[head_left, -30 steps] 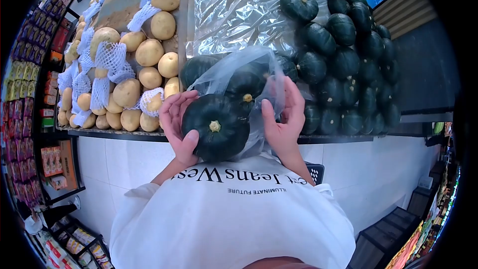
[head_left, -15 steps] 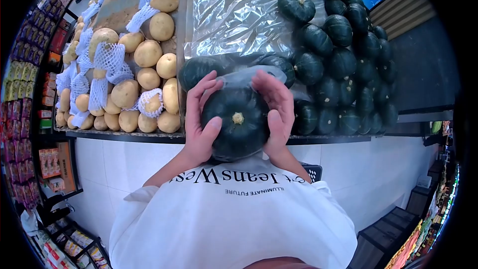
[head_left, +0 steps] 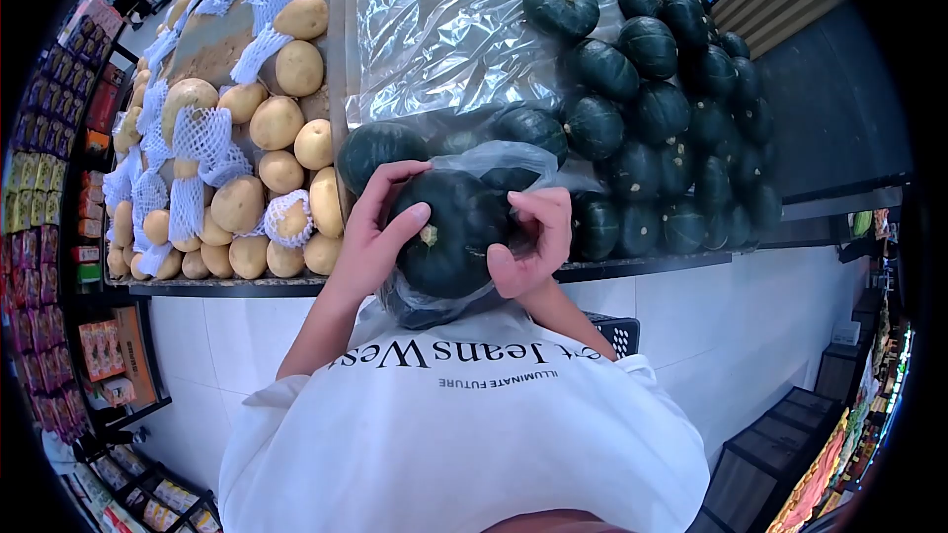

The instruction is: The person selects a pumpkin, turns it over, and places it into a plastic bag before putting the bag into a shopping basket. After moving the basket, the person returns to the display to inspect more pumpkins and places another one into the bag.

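A dark green pumpkin (head_left: 456, 237) is held in front of the white shirt, with its pale stem turned toward the left. My left hand (head_left: 383, 227) grips its left side, thumb near the stem. On the right side, my right hand (head_left: 533, 242) has curled fingers and is closed at the edge of a clear plastic bag (head_left: 528, 158). The bag lies around the pumpkin's far side and beneath it. Just beyond, two more pumpkins rest on the stand, one at the left (head_left: 380, 153) and one at the right (head_left: 533, 128).
Potatoes (head_left: 276, 123), some in white foam nets (head_left: 205, 138), fill the stand's left side. Several dark green pumpkins (head_left: 662, 109) are piled at the right. Plastic sheeting (head_left: 444, 30) covers the middle. A black basket (head_left: 618, 336) is beside the shirt. Packaged goods line shelves (head_left: 44, 227) at the far left.
The held pumpkin has tilted, its stem moving left. My right hand has curled its fingers at the bag's edge. The view has shifted slightly.
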Motion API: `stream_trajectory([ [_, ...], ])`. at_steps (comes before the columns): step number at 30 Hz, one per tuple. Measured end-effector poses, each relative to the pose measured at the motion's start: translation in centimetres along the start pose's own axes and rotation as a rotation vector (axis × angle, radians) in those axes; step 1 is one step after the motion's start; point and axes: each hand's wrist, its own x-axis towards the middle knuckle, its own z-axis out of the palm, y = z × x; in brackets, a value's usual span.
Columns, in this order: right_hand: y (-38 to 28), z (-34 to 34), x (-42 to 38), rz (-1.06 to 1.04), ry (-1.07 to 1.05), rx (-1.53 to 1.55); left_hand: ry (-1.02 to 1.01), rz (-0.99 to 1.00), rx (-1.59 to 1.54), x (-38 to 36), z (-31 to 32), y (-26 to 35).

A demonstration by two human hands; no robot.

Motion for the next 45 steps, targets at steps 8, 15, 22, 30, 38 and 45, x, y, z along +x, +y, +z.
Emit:
stream_trajectory([
  [8,-1.4,-0.3,1.9,-0.192,-0.038,-0.067,-0.01,-0.014,0.206,3.9,-0.6,0.9],
  [15,-1.5,-0.3,1.7,-0.225,0.002,-0.084,-0.142,-0.481,0.261,5.2,-0.5,1.8],
  [22,-1.3,-0.2,1.8,-0.376,0.022,-0.048,0.151,-0.102,0.139,3.6,-0.9,-0.7],
  [30,-0.6,-0.8,2.6,-0.339,0.076,0.204,0.479,0.331,0.295,3.4,0.7,-0.8],
  [38,-1.1,-0.8,7.7,-0.145,0.607,0.3,0.478,0.261,0.426,3.9,-1.5,-0.2],
  [45,-5.6,-2.6,14.2,-0.126,0.741,0.686,0.499,0.719,0.657,4.6,-1.1,8.1],
])
